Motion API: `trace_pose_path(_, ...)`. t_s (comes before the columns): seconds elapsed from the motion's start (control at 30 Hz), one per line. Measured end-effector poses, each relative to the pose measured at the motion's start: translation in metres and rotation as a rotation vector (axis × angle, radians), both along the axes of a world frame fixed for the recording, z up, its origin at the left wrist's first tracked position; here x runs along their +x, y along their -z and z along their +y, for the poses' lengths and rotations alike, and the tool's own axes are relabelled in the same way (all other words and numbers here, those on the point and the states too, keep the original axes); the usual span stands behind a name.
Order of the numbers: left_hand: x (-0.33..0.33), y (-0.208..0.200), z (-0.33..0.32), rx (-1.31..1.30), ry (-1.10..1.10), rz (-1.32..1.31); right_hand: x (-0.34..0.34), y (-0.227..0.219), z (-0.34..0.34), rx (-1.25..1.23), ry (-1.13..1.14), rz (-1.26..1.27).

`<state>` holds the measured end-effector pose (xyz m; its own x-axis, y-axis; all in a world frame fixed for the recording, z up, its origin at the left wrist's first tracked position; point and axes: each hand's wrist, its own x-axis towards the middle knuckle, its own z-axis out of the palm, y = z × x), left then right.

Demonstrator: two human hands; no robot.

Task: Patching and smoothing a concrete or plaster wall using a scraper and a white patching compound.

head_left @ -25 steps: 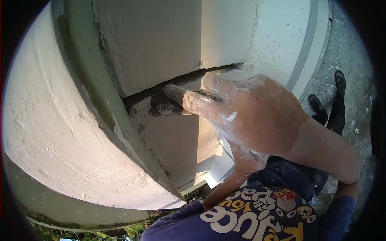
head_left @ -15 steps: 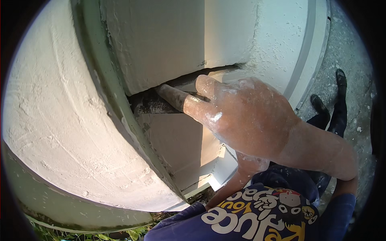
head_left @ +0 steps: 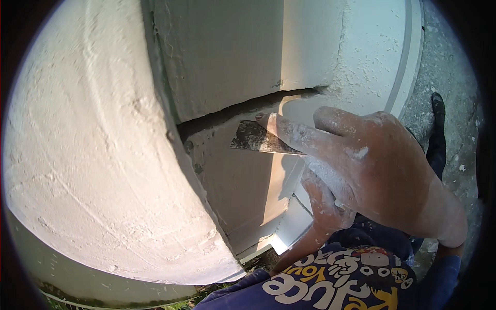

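"Holding what, were the fingers of the right hand (head_left: 385,165)?"

"A flat scraper (head_left: 256,138). They were drawn in narrow around it, with the index fingertip (head_left: 268,122) laid on the upper side of its dark, flecked blade. The blade stuck out to the left, past the fingers. Its other end was hidden under the hand."

"And the left hand (head_left: 330,214)?"

"Just below the right hand's fingers, partly covered. Its own fingers were bent, but I couldn't tell whether they held anything."

"What lay close by?"

"A dark slot (head_left: 243,109) ran just above the index fingertip, rising to the right. Over it was a smooth upper wall panel (head_left: 217,62), and beneath the blade a lower wall panel (head_left: 232,181), partly sunlit. Whether the blade touched it, I couldn't tell."

"Farther out?"

"Left of the fingers, a broad, rough-plastered white surface (head_left: 88,155) curved downward. Below them was a printed blue T-shirt (head_left: 289,297). Well off to their right, a dark-clad leg (head_left: 437,142) showed against a grey, spattered floor (head_left: 457,129)."
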<state>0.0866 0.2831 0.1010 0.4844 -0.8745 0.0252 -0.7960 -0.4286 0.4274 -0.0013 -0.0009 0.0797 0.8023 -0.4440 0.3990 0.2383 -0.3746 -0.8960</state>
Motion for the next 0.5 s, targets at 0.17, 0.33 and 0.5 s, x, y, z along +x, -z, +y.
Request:
trace_pose_path(0.17, -0.004, 0.066, -0.046, -0.019, -0.012, -0.017, -0.014, 0.022, 0.015, 0.268, 0.070, 0.060)
trace_pose_path(0.33, -0.018, 0.064, -0.049, -0.025, -0.012, -0.038, -0.013, 0.018, 0.012, 0.227, 0.086, 0.028)
trace_pose_path(0.5, -0.015, 0.054, -0.062, -0.047, -0.016, -0.059, -0.008, 0.010, 0.010, 0.152, 0.099, -0.018)
